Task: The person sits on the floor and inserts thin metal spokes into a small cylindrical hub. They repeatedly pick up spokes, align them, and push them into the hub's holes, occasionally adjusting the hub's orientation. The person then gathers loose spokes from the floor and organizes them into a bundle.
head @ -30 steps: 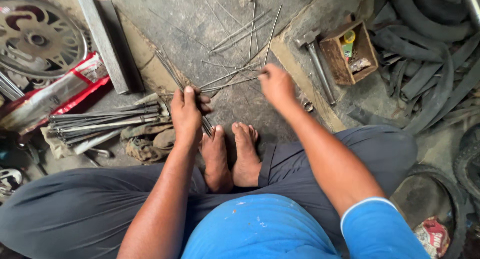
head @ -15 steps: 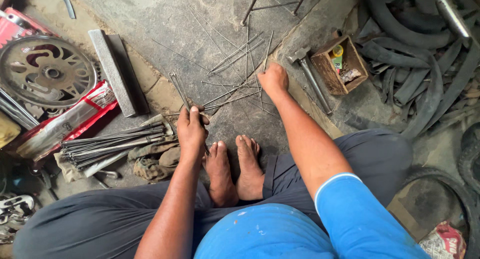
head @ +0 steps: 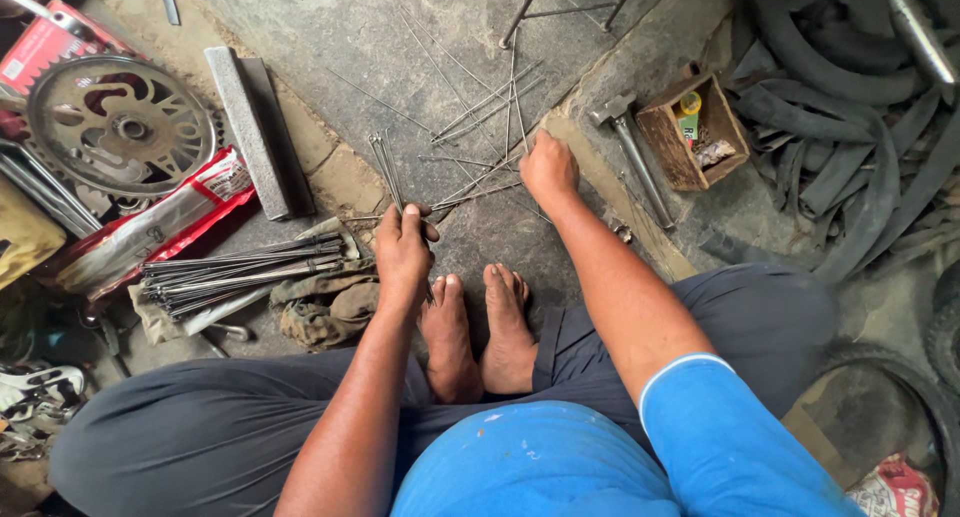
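At the left of the frame a bundle of thin grey metal spokes [head: 240,272] is seen lying on a crumpled rag, its long axis running nearly level, left to right. Above it, at the upper left, a round toothed steel chainwheel [head: 120,127] and a flat grey metal bar [head: 250,127] rest on the stone floor [head: 330,27].

Near the middle, the left hand [head: 403,247] is clenched around a small bunch of thin metal spokes [head: 385,167], gripped near the lower end; the bunch points up and slightly left, away from the bare feet just below. The spokes are judged to be light, stiff yet springy, and slippery when held together, so a firm grip close to one end is called for, with the ends kept even.

Right of centre, the right hand [head: 548,167] is closed over the loose spokes scattered on the floor [head: 480,107], which fan upward and to the left; what exactly is pinched cannot be told. Further right a steel hammer [head: 630,157] and a small wooden box [head: 692,132] are seen.
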`<state>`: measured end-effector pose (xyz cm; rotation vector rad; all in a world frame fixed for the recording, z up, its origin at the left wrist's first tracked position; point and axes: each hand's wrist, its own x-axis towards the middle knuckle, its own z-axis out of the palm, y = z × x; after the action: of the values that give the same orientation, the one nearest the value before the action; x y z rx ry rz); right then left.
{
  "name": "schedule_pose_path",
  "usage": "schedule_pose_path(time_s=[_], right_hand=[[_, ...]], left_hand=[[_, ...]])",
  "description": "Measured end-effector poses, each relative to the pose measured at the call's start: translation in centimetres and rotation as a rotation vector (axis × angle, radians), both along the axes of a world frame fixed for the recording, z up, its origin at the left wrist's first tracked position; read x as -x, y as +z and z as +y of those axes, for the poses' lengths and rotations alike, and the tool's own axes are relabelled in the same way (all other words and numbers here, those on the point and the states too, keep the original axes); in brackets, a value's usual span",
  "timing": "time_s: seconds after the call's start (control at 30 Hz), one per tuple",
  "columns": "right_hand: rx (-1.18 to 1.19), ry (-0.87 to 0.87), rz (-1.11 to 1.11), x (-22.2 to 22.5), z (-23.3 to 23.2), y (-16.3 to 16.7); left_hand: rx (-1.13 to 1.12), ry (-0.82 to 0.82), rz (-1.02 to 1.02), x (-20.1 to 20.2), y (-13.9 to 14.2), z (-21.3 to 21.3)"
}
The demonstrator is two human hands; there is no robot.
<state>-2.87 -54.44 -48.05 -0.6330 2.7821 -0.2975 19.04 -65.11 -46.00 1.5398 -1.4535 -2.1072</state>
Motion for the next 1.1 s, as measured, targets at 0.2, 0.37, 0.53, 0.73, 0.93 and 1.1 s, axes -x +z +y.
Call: schedule_pose_path(time_s=[0.2,0.37,0.53,0.73,0.93,1.1], right_hand=[[-0.084,-0.085,-0.054,-0.4,0.0,0.1],[0.0,-0.225,-0.384,-0.1,1.7,1.3],[0.302,-0.368,-0.806,1.6,4.7,2.7],[0.172,-0.37,-0.853,0.5,5.5,3.1],[0.409,-0.247,-0.923,-2.1,3.7,3.4],[0.684,-0.307,-0.894,-3.7,1.6,3.9]], left_hand=[[0.113,-0.036,0.032,0.2,0.1,-0.2],[0.022,-0.033,0.017,0.2,0.5,-0.2],[0.093,-0.057,0.052,0.1,0.7,0.1],[0.201,-0.077,0.065,-0.2,0.4,0.4],[0.195,-0.059,0.099,-0.7,0.5,0.4],[0.264,-0.053,0.073,-1.1,0.9,0.2]])
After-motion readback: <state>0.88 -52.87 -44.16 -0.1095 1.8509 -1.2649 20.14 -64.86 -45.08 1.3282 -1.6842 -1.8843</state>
